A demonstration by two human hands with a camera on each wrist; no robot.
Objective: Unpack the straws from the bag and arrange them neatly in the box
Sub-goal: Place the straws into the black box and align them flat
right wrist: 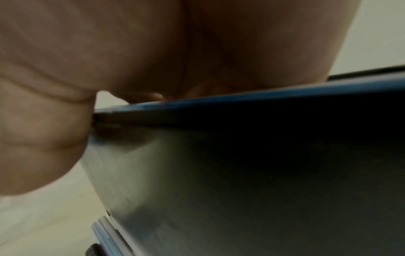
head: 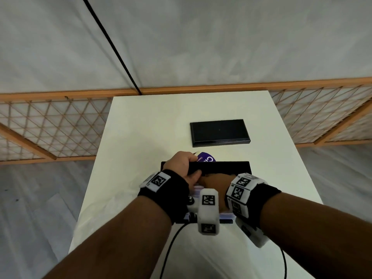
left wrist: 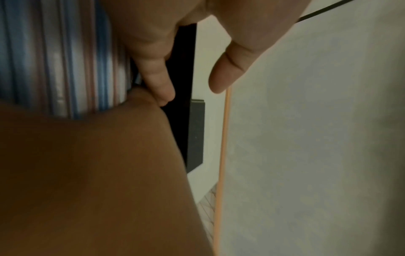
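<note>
Hands meet over a black box [head: 229, 167] at the near middle of a white table [head: 141, 127]. The left hand [head: 184, 165] grips the box's far wall near its left corner, fingers curled over the rim and thumb pressed inside. The right hand [head: 215, 183] reaches down into the box; whether its fingers are curled or straight cannot be told, since the wrist view shows only a palm against a dark edge. Straws [left wrist: 63, 57], striped blue, white and pink, lie packed side by side inside the box, seen from the left wrist. A purple bag [head: 206, 157] pokes up just behind the box's far wall, beside the left fingers. Farther back, to the right, a flat black lid [head: 219, 132] lies apart on the table.
</note>
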